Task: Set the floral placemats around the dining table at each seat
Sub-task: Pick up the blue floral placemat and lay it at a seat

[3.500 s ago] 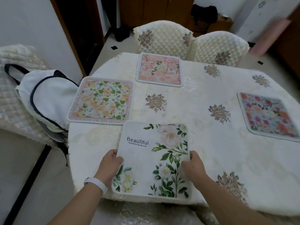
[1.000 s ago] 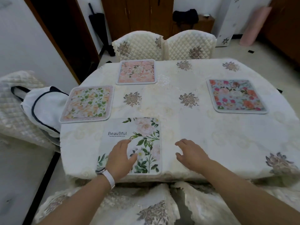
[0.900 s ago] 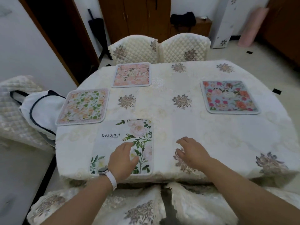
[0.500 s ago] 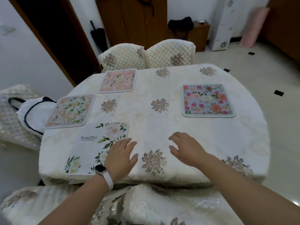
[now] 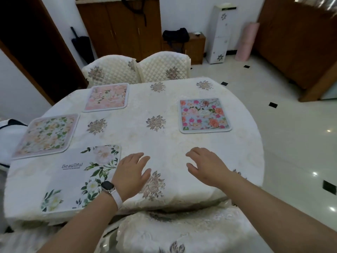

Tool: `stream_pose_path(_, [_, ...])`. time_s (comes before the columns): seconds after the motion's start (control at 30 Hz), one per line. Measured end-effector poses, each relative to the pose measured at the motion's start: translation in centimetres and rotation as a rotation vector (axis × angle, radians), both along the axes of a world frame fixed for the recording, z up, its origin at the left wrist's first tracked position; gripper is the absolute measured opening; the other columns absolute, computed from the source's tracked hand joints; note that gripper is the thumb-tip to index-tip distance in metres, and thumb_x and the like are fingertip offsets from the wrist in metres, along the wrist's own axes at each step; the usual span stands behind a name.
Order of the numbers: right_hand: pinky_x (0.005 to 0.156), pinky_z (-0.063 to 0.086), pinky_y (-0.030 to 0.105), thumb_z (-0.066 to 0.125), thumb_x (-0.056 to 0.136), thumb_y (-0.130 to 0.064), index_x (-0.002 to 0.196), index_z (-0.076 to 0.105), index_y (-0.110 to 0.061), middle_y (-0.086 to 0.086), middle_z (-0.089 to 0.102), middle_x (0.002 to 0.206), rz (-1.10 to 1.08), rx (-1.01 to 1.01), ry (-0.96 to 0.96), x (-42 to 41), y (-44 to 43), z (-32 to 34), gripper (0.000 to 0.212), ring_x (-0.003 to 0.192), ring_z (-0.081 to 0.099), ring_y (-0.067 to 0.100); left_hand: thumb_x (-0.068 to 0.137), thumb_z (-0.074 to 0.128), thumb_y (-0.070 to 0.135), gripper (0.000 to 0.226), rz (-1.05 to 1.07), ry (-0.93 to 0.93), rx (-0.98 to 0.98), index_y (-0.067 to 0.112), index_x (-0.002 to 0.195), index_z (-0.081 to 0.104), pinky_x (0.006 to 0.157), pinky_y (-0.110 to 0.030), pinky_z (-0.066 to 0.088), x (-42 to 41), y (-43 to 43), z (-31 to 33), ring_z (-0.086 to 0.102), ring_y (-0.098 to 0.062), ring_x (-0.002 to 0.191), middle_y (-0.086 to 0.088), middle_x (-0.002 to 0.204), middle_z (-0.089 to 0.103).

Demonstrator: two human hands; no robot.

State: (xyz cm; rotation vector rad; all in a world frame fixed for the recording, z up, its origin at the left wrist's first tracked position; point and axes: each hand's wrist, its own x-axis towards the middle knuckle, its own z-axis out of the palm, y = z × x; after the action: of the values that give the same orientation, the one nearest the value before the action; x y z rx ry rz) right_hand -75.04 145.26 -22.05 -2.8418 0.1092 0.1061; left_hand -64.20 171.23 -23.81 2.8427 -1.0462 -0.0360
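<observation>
Since four floral placemats already lie flat on the dining table (image 5: 164,143), the job looks mostly done. A white placemat printed with green stems (image 5: 80,178) sits at the table's near left edge. A leafy green-and-orange placemat (image 5: 45,136) lies at the left edge, a pink placemat (image 5: 107,96) at the far left, and a blue placemat with red blooms (image 5: 204,115) toward the right edge. Both hands hold nothing. The left hand (image 5: 131,174), a watch (image 5: 107,186) on its wrist, hovers with relaxed, spread fingers over the near part of the table just beside the white placemat. The right hand (image 5: 206,165) is likewise loose and flat over the near right part, and whether either touches the cloth cannot be told. Of the two quilted chairs at the table's far edge, the left chair (image 5: 113,70) has the pink placemat before it, while the right chair (image 5: 164,66) faces bare cloth, so at least one seat probably remains unserved. No spare placemat shows anywhere on the table. A covered chair (image 5: 182,230) is tucked against the near edge under the arms, and a white bag (image 5: 7,136) rests off the left edge. Neither seems to block a reach across the table.
</observation>
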Motion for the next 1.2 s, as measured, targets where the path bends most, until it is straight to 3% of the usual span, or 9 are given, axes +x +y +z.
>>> stream_pose_path(0.33, [0.098,0.044,0.035,0.042,0.099,-0.042,0.139,0.05,-0.021,-0.003,0.052,0.139,-0.115,-0.092,0.037,-2.6,-5.8,0.8,0.046,0.122,0.049,0.02,0.09,0.031,0.052,0.057,-0.121,0.048,-0.032,0.023,0.133,0.056,0.1,-0.042,0.043,-0.6,-6.0,-1.1,0.053,-0.024,0.123,0.001,0.134,0.059])
stream_pose_path(0.57, [0.1,0.042,0.038,0.042,0.098,-0.047,0.141,0.047,-0.023,-0.002,0.05,0.142,-0.11,-0.065,0.065,-4.3,-12.6,-0.8,0.049,0.125,0.047,0.021,0.09,0.037,0.044,0.048,-0.163,0.037,-0.035,0.021,0.124,0.062,0.087,-0.043,0.05,-2.3,-13.2,-1.2,0.059,-0.027,0.115,-0.002,0.126,0.064])
stream_pose_path(0.77, [0.101,0.042,0.044,0.024,0.089,-0.055,0.136,0.054,-0.021,0.006,0.053,0.142,-0.06,-0.07,0.075,-6.9,-23.7,-2.2,0.066,0.126,0.05,0.03,0.089,0.039,0.046,0.049,-0.131,0.056,-0.004,0.022,0.125,0.062,0.088,-0.044,0.05,-5.4,-24.5,-1.8,0.058,-0.027,0.117,-0.003,0.13,0.063])
stream_pose_path(0.87, [0.095,0.046,0.047,0.029,0.087,-0.053,0.13,0.061,-0.018,0.01,0.059,0.135,-0.04,-0.032,0.081,-8.5,-29.8,-2.4,0.063,0.12,0.056,0.033,0.09,0.037,0.048,0.05,-0.121,0.059,-0.005,0.023,0.127,0.061,0.09,-0.045,0.05,-7.8,-31.2,-1.4,0.057,-0.027,0.119,-0.003,0.132,0.062])
stream_pose_path(1.0, [0.103,0.038,0.045,0.025,0.087,-0.052,0.135,0.056,-0.021,0.006,0.053,0.141,-0.018,-0.029,0.068,-10.8,-37.9,-1.7,0.065,0.129,0.048,0.028,0.091,0.037,0.046,0.051,-0.145,0.051,0.004,0.02,0.127,0.061,0.088,-0.045,0.051,-9.5,-39.5,-0.2,0.058,-0.029,0.117,-0.005,0.131,0.062])
stream_pose_path(1.2, [0.104,0.036,0.04,0.043,0.097,-0.042,0.138,0.051,-0.022,0.002,0.05,0.14,-0.073,-0.044,0.06,-13.4,-47.7,-1.5,0.046,0.128,0.044,0.024,0.091,0.036,0.045,0.051,-0.196,0.077,-0.003,0.019,0.127,0.061,0.093,-0.044,0.049,-10.3,-48.0,-0.7,0.056,-0.028,0.119,-0.004,0.133,0.061])
